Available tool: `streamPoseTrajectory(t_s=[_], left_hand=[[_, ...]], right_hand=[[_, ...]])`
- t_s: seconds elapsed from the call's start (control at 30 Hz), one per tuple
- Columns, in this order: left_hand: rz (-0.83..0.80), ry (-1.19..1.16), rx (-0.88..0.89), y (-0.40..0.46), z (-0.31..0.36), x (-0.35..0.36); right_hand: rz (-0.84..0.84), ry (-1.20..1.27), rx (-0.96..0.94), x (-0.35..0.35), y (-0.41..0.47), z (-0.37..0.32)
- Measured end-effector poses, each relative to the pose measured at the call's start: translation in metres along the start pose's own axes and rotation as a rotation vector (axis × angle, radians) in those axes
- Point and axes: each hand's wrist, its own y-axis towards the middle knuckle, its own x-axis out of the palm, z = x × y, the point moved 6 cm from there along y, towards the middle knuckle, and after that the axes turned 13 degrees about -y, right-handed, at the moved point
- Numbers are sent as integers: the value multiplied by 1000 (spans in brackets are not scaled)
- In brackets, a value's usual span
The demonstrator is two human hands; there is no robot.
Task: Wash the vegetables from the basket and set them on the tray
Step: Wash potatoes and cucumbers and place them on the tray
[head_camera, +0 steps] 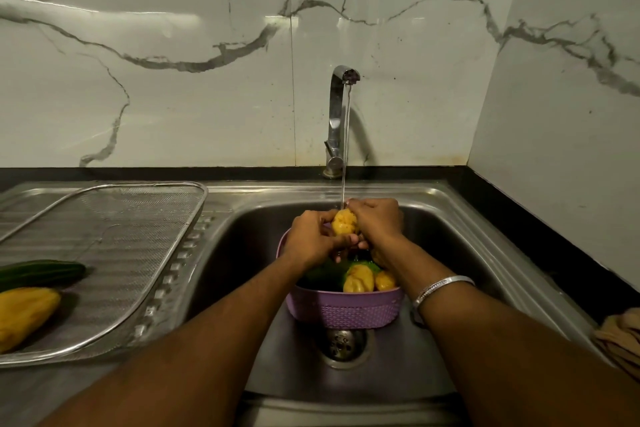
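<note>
Running from the tap point(343, 94), the stream falls on a yellow vegetable point(344, 222) grasped between the left hand point(308, 239) and right hand point(375, 222), directly above the purple basket point(346, 308). Being wet, it is judged slippery and light (probably firm), so it is best cupped around its middle. The tray point(138, 288) lies well left of the grip.

A chrome tap point(337, 121) stood against the marble wall point(173, 80), water running. Below the tap lay the drain point(343, 345); right of it, a tan cloth point(620, 340) sat on the black desk point(554, 253).
</note>
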Motion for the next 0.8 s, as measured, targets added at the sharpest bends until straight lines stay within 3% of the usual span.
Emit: streamPoseTrajectory(t_s=[0.17, 0.33, 0.47, 0.67, 0.8], left_hand=[[67, -68, -15, 3, -6, -14], [46, -189, -66, 3, -10, -12], [17, -289, -85, 1, -3, -5], [4, -213, -138, 6, 7, 14], [90, -151, -134, 15, 1, 19]], right_hand=[[-284, 193, 92, 10, -3, -6], [-433, 324, 177, 5, -10, -1], [-371, 391, 257, 1, -7, 5], [-275, 376, 251, 0, -6, 6], [-197, -56, 12, 0, 0, 6]])
